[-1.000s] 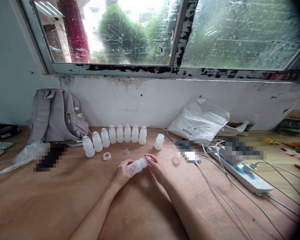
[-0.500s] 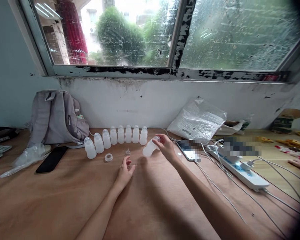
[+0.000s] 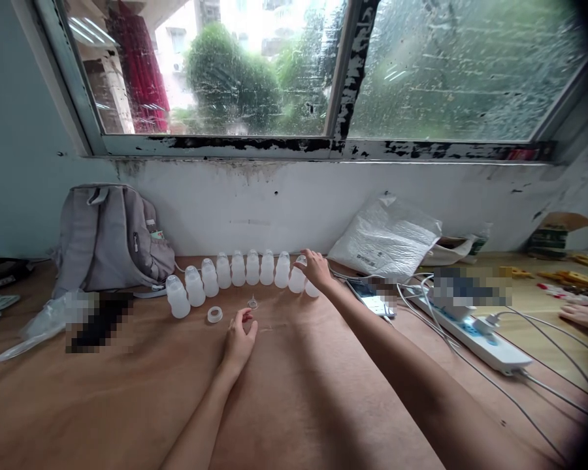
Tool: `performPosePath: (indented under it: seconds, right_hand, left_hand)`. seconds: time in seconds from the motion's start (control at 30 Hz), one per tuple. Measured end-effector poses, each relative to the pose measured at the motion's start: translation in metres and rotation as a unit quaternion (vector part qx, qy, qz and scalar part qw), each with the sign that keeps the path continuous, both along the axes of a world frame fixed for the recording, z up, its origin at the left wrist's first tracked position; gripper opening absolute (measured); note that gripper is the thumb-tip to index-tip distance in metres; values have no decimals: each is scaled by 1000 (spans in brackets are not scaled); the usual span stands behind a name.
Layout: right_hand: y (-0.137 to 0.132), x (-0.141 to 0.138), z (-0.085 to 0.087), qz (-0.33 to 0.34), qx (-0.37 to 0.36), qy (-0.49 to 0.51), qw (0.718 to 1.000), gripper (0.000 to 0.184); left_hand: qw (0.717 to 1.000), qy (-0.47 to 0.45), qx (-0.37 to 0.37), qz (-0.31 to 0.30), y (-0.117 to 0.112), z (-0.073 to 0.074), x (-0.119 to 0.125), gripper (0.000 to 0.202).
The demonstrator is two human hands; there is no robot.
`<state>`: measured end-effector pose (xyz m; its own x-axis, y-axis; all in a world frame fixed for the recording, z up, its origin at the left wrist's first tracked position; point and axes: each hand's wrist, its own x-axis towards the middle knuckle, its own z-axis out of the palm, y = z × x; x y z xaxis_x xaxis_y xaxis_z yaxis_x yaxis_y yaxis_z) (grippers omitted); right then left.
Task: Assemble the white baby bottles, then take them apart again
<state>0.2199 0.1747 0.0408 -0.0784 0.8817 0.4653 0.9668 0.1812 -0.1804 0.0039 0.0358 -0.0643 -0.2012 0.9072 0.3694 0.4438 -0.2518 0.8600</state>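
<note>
Frosted baby bottles (image 3: 238, 269) with clear caps stand upright in a curved row on the wooden table. At the row's right end, my right hand (image 3: 317, 269) has its thumb and fingers round the top of one upright baby bottle (image 3: 296, 282). Another bottle (image 3: 312, 289) is partly hidden below that hand. My left hand (image 3: 240, 339) rests on the table with loosely bent fingers, thumb apart, and nothing visible in it. Just beyond its fingertips sits a small clear teat (image 3: 252, 302). A white ring collar (image 3: 215, 314) lies to its left.
A grey backpack (image 3: 105, 238) leans against the wall at left, beside a clear plastic bag (image 3: 49, 320). On the right are a phone (image 3: 372, 301), a silvery packing bag (image 3: 387, 235) and a white power strip (image 3: 490, 349) with trailing cables. Another person's hand (image 3: 585, 316) shows at far right.
My right hand has moved the tilted bottle up and back, and it now stands upright at the row's right end. My left hand has shifted slightly toward me.
</note>
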Motion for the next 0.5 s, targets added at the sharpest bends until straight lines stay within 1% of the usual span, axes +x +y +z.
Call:
performPosePath:
  seconds: [0.1, 0.23, 0.37, 0.43, 0.5]
  right_hand:
    - [0, -2, -4, -4, -22, -28, 999, 38]
    - [2, -5, -6, -8, -40, -48, 998, 39]
    - [5, -5, -7, -29, -45, -46, 998, 40]
    - [5, -4, -7, -36, -47, -44, 997, 42]
    - [1, -4, -5, -41, -34, -42, 998, 47]
  left_hand:
    - [1000, -13, -8, 7, 2, -1, -1, 27]
    - [1000, 20, 1, 18, 0, 2, -2, 26]
    - [993, 106, 38, 43, -2, 6, -6, 24]
    - [984, 156, 61, 63, -2, 8, -8, 24]
    - [973, 201, 72, 88, -1, 9, -10, 24]
